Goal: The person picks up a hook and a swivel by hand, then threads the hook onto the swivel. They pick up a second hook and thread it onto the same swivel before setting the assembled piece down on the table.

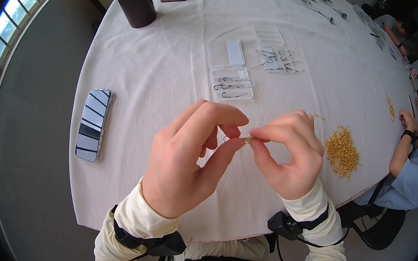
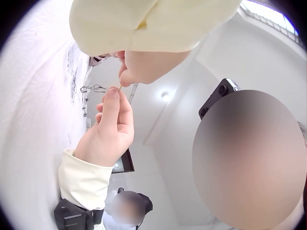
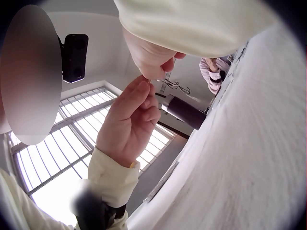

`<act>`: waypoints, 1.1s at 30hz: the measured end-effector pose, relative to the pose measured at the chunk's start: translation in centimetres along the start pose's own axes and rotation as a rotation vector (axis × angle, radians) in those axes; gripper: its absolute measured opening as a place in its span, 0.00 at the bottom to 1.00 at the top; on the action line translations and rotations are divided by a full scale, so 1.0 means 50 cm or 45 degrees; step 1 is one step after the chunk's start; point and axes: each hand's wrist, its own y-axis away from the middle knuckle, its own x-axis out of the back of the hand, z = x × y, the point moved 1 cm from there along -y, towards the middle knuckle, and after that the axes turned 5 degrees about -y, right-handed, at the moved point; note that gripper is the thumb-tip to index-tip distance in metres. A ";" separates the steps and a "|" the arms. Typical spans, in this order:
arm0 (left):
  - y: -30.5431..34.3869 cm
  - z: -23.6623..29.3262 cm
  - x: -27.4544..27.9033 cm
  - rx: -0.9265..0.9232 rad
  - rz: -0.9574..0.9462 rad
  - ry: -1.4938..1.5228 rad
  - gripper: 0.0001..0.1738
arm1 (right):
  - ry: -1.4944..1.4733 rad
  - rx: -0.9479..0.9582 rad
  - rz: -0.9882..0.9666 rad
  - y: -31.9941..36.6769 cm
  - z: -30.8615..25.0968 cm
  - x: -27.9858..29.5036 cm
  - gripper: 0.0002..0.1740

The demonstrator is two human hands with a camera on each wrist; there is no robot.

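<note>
Both hands meet above the near half of the table in the head view. A small gold piece (image 1: 246, 140) with a thin wire loop sits between their fingertips. The left hand (image 1: 186, 156) pinches it from the left with thumb and finger, and the right hand (image 1: 291, 149) pinches its right end. In the right wrist view, thin dark wire loops (image 3: 175, 86) show beside the fingertips of the left hand (image 3: 127, 124). The left wrist view shows similar loops (image 2: 96, 88) by the right hand (image 2: 108, 129). Exactly how the pieces join is too small to tell.
A pile of gold pieces (image 1: 342, 152) lies right of the hands. Beyond them are a clear case with dark hooks (image 1: 233, 84) and another case (image 1: 269, 37) with hooks. A phone (image 1: 93, 125) lies left; a dark tumbler (image 1: 135, 5) stands farther back. Other people sit at right.
</note>
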 end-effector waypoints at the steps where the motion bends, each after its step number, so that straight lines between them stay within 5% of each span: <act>1: 0.000 0.000 0.001 0.001 0.000 0.000 0.16 | 0.016 0.007 0.007 -0.001 -0.001 0.001 0.14; 15: 0.000 -0.004 0.008 0.087 -0.042 0.181 0.11 | 0.054 0.015 -0.028 0.001 -0.006 0.011 0.12; 20: 0.002 -0.001 0.008 0.153 -0.051 0.319 0.11 | -0.586 -0.455 -0.118 0.008 0.004 0.004 0.04; 23: 0.002 0.000 0.010 0.179 -0.049 0.384 0.10 | -0.829 -0.631 -0.197 0.011 0.007 0.012 0.06; 33: 0.005 -0.002 0.007 0.218 -0.062 0.535 0.10 | -1.135 -0.864 -0.248 0.002 0.003 0.022 0.11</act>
